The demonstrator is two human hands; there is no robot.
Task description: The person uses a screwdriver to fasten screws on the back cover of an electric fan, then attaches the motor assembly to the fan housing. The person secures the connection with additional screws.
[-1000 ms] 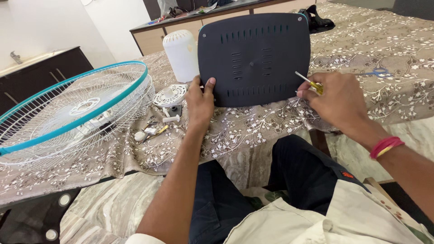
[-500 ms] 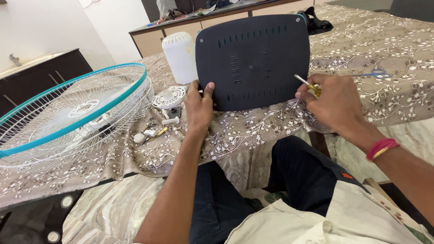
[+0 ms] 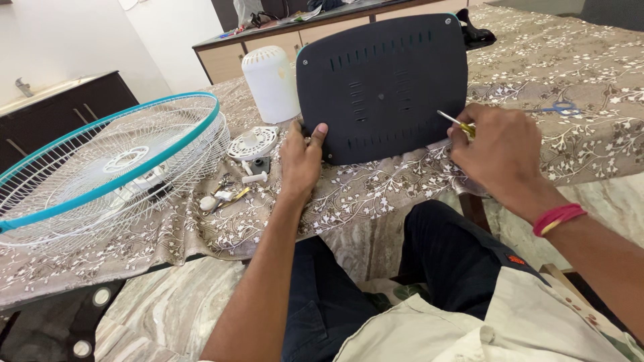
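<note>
Gripping dark vented panel [image 3: 382,87], screwdriver [image 3: 457,124] alongside

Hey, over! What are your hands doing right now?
Left hand grips dark vented panel, standing on edge. Right hand holds yellow-handled screwdriver at panel's lower right. Nothing blocking.

The dark panel [image 3: 382,84] has tilted slightly clockwise.

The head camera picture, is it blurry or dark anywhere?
Head view: bright, even daylight and sharp on the left hand, the right hand and the dark panel; only soft shadows under the fan grille; edges look slightly stretched by the wide lens.
</note>
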